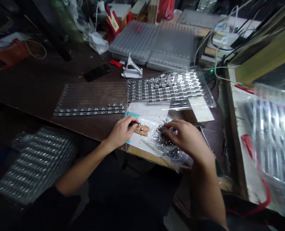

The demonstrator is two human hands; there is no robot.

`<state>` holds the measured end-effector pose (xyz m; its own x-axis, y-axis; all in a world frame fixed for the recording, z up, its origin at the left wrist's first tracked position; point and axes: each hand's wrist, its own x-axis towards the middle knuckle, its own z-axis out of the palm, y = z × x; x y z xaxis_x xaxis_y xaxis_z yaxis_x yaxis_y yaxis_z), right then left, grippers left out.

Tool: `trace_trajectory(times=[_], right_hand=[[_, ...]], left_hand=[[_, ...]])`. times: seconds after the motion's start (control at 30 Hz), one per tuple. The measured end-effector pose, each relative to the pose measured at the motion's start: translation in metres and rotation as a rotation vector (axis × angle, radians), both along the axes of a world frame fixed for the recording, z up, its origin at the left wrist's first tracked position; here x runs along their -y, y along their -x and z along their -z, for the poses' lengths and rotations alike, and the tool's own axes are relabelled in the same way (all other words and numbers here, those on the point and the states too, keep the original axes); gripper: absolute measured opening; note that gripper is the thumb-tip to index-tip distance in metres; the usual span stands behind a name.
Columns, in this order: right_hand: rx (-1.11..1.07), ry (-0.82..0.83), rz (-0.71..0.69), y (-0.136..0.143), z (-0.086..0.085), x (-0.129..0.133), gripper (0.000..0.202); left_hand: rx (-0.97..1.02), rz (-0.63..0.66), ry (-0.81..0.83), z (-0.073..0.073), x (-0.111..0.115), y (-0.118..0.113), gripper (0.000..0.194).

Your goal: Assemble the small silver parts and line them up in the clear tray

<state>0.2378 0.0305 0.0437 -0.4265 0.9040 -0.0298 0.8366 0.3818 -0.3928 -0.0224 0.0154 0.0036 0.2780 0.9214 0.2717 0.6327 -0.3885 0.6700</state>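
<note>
Nearest the camera, at six o'clock, are the person's dark clothing (128, 202) and bare forearms (205, 186). Taking the small tan block (144, 132) as the dial's centre, it lies near the edge of the worktop (34, 84), a metal part on top. At nine o'clock the left hand (120, 132) reaches its end, fingers narrow; whether they pinch a part I cannot tell. At three o'clock the right hand (187, 136) dips narrow, curled fingers into a pile of small metal parts (163, 138) on a clear plastic bag (154, 143); whether they hold one is hidden. One clear tray (176, 104), mostly filled with metal parts, sits at one o'clock; another (91, 96), with a few rows along its near side, at ten. A dark phone (97, 72) lies towards eleven, a white stand (132, 73) at twelve.
</note>
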Motion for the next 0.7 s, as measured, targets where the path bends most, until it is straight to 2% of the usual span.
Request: trace_trajectory(times=[0.1, 0.3, 0.5, 0.7], right_hand=[[-0.020, -0.116, 0.046, 0.012, 0.002, -0.003, 0.028], [-0.026, 0.137, -0.037, 0.015, -0.002, 0.000, 0.014], [0.110, 0.132, -0.081, 0.022, 0.002, 0.002, 0.017], [0.131, 0.151, -0.125, 0.029, 0.005, 0.003, 0.016]], left_hand=[[0.082, -0.006, 0.009, 0.006, 0.001, 0.000, 0.009], [0.180, -0.053, 0.043, 0.004, 0.000, 0.002, 0.005], [0.258, -0.009, 0.032, 0.006, 0.000, 0.005, 0.008], [0.190, 0.018, 0.036, 0.007, 0.000, 0.005, 0.005]])
